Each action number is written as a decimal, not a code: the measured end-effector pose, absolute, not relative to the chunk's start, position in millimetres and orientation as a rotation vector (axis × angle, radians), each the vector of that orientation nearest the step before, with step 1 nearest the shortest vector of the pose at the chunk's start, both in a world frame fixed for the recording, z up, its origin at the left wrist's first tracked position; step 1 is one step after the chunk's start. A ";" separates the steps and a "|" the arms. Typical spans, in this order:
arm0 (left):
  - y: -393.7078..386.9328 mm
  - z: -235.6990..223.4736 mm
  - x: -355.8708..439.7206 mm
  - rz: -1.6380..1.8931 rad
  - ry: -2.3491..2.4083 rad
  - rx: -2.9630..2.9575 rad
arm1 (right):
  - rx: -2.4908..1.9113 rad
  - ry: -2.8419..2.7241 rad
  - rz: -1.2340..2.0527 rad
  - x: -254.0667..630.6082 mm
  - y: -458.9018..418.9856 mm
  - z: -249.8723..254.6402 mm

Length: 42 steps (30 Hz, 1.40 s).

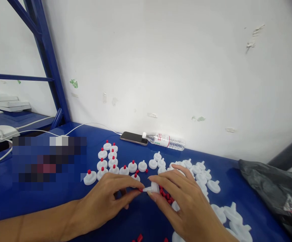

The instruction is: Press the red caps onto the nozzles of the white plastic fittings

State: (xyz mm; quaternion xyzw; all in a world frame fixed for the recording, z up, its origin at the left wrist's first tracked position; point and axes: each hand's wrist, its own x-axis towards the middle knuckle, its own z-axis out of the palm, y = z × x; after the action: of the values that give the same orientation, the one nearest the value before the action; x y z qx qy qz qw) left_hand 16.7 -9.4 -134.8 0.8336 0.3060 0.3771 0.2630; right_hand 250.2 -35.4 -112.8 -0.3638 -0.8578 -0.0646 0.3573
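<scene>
My left hand is pinched on a small red cap, which shows only as a sliver at the fingertips. Thumb and fingers of my right hand grip a white plastic nozzle lid, turned sideways with its narrow spout pointing left. The spout's tip meets the red cap, or nearly so; the fingers partly hide how far it sits on. Beyond my left hand stand several white lids with red caps on their spouts. Loose red caps lie partly behind my right hand.
Many uncapped white lids spread around my right hand. A phone on a cable and a lying water bottle are by the wall. A dark plastic bag occupies the right; a blue metal frame rises at left.
</scene>
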 end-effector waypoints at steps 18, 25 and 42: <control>-11.2 -133.6 15.1 1.029 0.804 2.006 | -0.787 -2.287 -0.216 252.1 -33.1 -111.4; -12.9 -129.8 14.6 0.966 0.809 2.018 | -0.659 -2.349 -0.336 253.7 -32.2 -110.6; -20.0 -112.6 15.2 0.626 0.545 1.720 | -0.589 -2.390 -0.505 240.6 -44.4 -102.1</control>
State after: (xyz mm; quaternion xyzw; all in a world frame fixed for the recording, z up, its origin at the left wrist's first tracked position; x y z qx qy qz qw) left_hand 15.2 -20.0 -112.6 0.7351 0.2327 0.2676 0.5777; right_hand 240.6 -44.4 -102.1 -0.2230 -0.9045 -0.1911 0.3092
